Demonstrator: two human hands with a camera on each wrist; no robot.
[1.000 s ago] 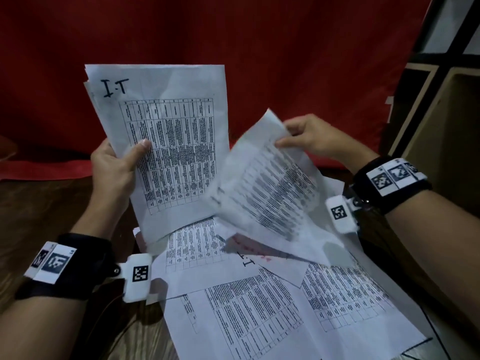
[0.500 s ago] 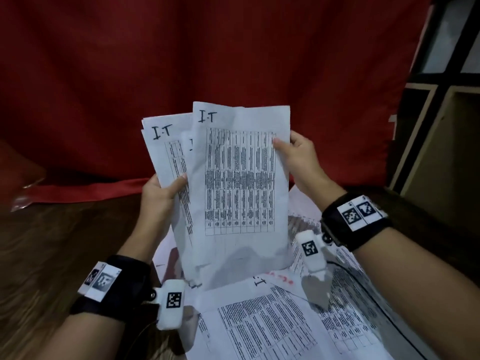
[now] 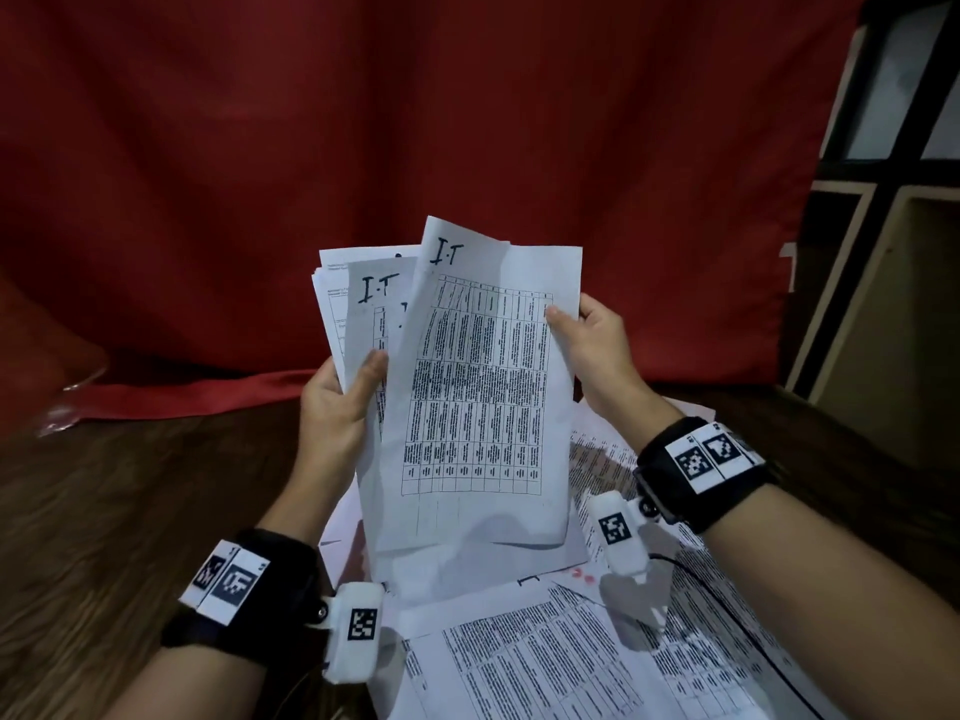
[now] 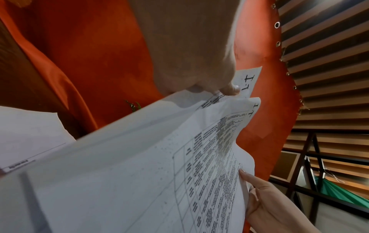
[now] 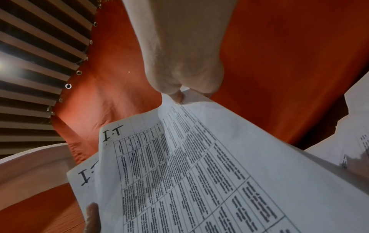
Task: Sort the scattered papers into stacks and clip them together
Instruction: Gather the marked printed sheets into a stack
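Note:
Held upright above the table is a fanned bundle of white printed sheets [image 3: 363,309], each hand-marked "I.T". My left hand [image 3: 343,392] grips the bundle's left edge, thumb on the front. My right hand [image 3: 587,335] pinches the right edge of the front sheet [image 3: 483,402], which carries a printed table and lies over the bundle. The left wrist view shows my left hand [image 4: 211,88] pinching the sheets [image 4: 139,165]. The right wrist view shows my right hand [image 5: 179,96] pinching the front sheet [image 5: 199,165]. More printed papers [image 3: 545,662] lie scattered on the table below.
A dark wooden table [image 3: 130,511] runs left of the papers. A red cloth [image 3: 415,122] hangs behind and spills onto the table's far edge. A shelf frame [image 3: 883,252] stands at the right. A black cable [image 3: 727,615] crosses the scattered papers.
My right hand lifted a sheet from the table pile and laid it on the front of the bundle held in my left hand. Both hands have drawn together and further away.

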